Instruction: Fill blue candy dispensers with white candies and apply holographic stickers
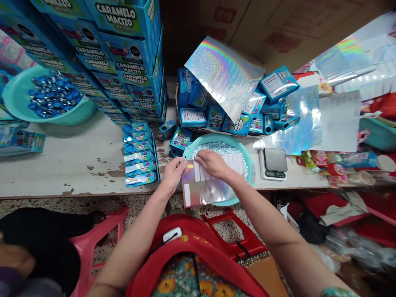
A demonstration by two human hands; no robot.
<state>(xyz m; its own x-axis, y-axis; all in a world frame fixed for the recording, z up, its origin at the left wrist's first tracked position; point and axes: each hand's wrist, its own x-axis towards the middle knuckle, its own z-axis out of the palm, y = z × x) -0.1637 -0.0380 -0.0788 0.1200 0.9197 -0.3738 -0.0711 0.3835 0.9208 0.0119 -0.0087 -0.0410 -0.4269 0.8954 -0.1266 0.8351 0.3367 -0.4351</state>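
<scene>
A shiny holographic sheet (208,194) with a row of white strips (236,163) lies over the front of a turquoise basin (252,167) of small pale pieces (221,147). My left hand (173,175) pinches the sheet's left upper corner. Over the strips is my right hand (212,164), its fingers closed together at the sheet's upper edge near the left end; what they pinch is too small to make out. Left of the basin, several small blue boxes (139,156) stand in a row.
Tall stacks of blue boxes (133,53) rise at the back left, beside a basin of blue round pieces (89,111). Behind my hands is a carton of blue boxes with a holographic sheet (225,78) on top. A small scale (274,163) stands right. A person sits at the lower left.
</scene>
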